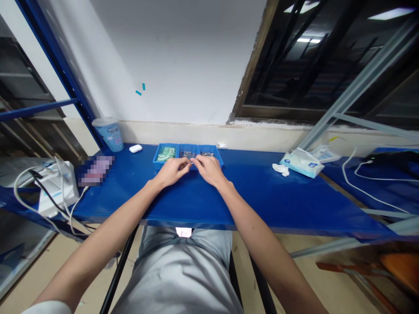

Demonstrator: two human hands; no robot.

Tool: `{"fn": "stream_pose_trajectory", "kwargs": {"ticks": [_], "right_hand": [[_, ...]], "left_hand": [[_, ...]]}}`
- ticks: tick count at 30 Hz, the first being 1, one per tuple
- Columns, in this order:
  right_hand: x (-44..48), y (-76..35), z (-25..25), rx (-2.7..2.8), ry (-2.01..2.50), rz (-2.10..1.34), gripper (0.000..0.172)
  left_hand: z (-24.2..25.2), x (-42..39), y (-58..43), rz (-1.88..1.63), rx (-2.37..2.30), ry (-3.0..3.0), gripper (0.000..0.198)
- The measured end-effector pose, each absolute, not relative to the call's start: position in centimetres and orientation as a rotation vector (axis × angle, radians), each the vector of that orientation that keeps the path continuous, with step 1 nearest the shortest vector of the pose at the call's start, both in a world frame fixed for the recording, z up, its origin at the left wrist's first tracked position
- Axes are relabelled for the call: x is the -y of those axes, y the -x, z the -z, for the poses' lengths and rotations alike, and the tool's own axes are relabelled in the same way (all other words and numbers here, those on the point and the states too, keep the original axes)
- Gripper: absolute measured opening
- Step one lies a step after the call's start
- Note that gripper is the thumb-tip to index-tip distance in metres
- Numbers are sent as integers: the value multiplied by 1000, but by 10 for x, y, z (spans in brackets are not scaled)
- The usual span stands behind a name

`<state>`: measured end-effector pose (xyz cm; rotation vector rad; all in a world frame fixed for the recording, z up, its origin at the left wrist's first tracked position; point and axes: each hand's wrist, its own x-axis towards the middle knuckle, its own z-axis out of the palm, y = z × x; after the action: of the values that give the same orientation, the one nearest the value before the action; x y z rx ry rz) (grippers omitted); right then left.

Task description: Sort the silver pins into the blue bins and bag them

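Both my hands meet at the near edge of three small blue bins on the blue table. My left hand is closed in a pinch, its fingertips touching those of my right hand, which is also pinched. Something tiny and metallic sits between the fingertips; I cannot make out what it is. The left bin holds green pieces. The middle bin and the right bin hold small dark metal parts.
A blue plastic cup and a white earbud case stand at the back left. White devices with cables lie at the left edge. A tissue pack and crumpled tissue lie to the right.
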<state>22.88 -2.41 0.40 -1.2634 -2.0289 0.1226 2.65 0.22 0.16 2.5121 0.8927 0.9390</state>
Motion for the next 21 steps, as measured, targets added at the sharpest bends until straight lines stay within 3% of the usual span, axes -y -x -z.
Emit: {"fn": "stream_pose_trajectory", "kwargs": {"ticks": [6, 16, 21], "right_hand": [[25, -231, -5, 2082, 1077, -166, 14], [23, -232, -2, 2146, 1168, -168, 17], [28, -241, -12, 2101, 1086, 12, 22]], "left_hand": [[-2, -4, -24, -979, -936, -2518, 28], [1, -4, -26, -975, -953, -2511, 29], [-5, 0, -24, -1043, -945, -2458, 31]]}}
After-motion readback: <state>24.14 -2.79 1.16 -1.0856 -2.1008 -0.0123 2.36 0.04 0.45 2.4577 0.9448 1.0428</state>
